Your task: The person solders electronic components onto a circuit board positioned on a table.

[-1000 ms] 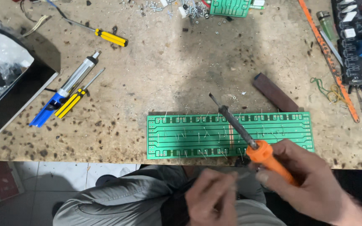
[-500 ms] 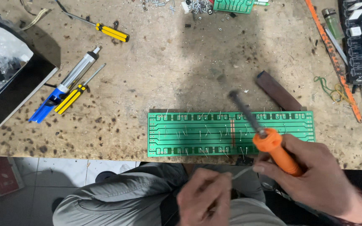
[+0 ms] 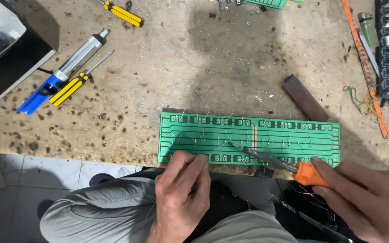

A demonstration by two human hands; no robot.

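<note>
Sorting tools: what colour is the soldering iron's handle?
Orange, on the soldering iron gripped by the right hand; head view.

Your right hand (image 3: 370, 198) grips a soldering iron (image 3: 278, 163) with an orange handle. Near the workbench's (image 3: 194, 67) front edge lies your green circuit board (image 3: 248, 137), lined with pale tracks. The bench is tan, speckled with dark burn spots. Yellow-and-black screwdrivers (image 3: 75, 83) lie toward its left edge.
</note>
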